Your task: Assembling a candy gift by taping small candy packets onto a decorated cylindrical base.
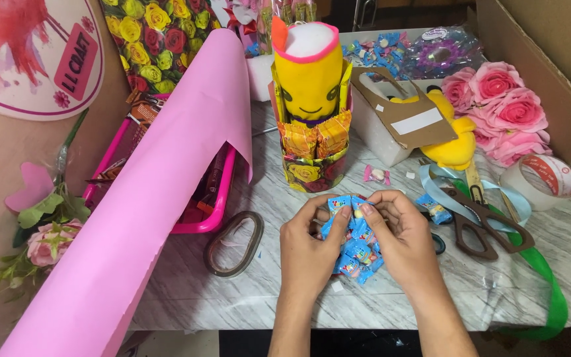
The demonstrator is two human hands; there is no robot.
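While both hands meet over the white marble-patterned tabletop (186, 297), they work at a cluster of small blue-wrapped candies (358, 248) held between them just above the table's near edge. The left hand (308, 248) is curled around the cluster's left side, thumb and forefinger pinched on one blue wrapper at the top. The right hand (401, 231) is likewise closed on the candies from the right, its fingertips (365, 213) meeting those of the left.

Just behind the hands stands a yellow plush doll with a smiling face (308, 79), set in a rose-printed cylinder (312, 173) ringed with orange snack packets (315, 135). To the left, a large roll of pink paper (147, 211) leans across a pink plastic basket (216, 211), and a loop of clear tape (234, 243) lies near the left hand. To the right lie brown-handled scissors (480, 221), a light blue ribbon (431, 188), a green ribbon (546, 284), a roll of packing tape (540, 182) and a bunch of pink fabric roses (503, 106). One loose blue candy (434, 208) rests beside the right hand.
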